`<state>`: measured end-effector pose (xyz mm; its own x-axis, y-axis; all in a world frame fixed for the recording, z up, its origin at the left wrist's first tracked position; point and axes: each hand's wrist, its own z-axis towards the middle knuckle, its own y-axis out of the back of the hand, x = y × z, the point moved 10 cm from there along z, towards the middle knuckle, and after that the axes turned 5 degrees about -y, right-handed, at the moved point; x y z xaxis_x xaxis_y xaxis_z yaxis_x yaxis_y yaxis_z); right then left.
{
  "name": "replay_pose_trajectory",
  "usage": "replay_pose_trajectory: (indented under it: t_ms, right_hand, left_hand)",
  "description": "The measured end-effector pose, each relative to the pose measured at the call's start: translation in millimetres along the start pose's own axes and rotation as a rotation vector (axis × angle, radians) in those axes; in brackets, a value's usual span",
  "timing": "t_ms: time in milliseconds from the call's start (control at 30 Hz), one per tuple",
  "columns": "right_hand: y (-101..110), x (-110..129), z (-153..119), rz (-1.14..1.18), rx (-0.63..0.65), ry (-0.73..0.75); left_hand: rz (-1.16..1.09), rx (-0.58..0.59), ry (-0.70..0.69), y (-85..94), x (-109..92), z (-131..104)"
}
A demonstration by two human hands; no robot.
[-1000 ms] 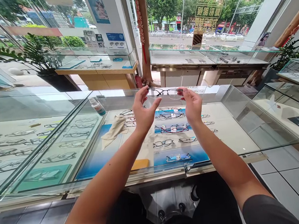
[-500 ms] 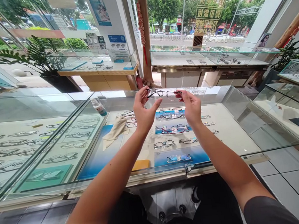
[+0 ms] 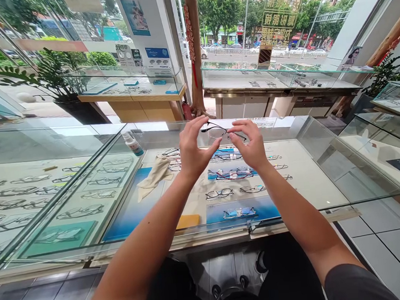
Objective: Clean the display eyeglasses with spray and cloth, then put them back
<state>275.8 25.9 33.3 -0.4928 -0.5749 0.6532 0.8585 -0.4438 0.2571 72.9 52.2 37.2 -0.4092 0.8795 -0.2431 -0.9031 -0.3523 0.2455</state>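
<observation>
A pair of thin dark-framed eyeglasses (image 3: 218,129) is held up over the glass display case (image 3: 322,167). My left hand (image 3: 194,146) grips it at its left end, thumb stretched toward the middle. With fingers and thumb pinched near the bridge, my right hand (image 3: 249,142) has hold of the other part. The glasses are tilted, and my fingers hide some of the frame. Below them, rows of eyeglasses (image 3: 230,173) lie inside the case. A beige cloth (image 3: 154,175) rests left of my left hand, and a small spray bottle (image 3: 132,144) stands behind it.
Glasses on a blue mat (image 3: 239,212) and a yellow-orange case (image 3: 188,221) lie near the front edge. Another glass case (image 3: 22,198) with several frames adjoins on the left. More display counters (image 3: 250,87) stand by the windows, beside a wooden post (image 3: 194,52).
My right hand has moved left from the right end of the eyeglasses to near their bridge. The glasses have turned and tilted; my left hand still holds their left end.
</observation>
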Motion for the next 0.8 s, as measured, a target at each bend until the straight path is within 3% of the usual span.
replay_pose_trajectory:
  t_ms: [167, 400, 533, 800]
  right_hand:
    - [-9.7, -11.0, 1.2, 0.029, 0.079, -0.044]
    - [-21.4, -37.5, 3.2, 0.350, 0.229, -0.321]
    - [-30.6, -47.2, -1.7, 0.457, 0.294, -0.481]
    - [-40.3, -58.5, -11.4, 0.545, 0.349, -0.653]
  left_hand:
    - [-0.030, 0.059, -0.044, -1.5, -4.2, 2.9]
    - [-0.400, 0.191, 0.200, -21.4, 21.0, 0.1]
    - [-0.536, 0.213, 0.256, -32.1, 31.3, -2.7]
    - [-0.559, 0.223, 0.270, -35.8, 33.7, -5.3]
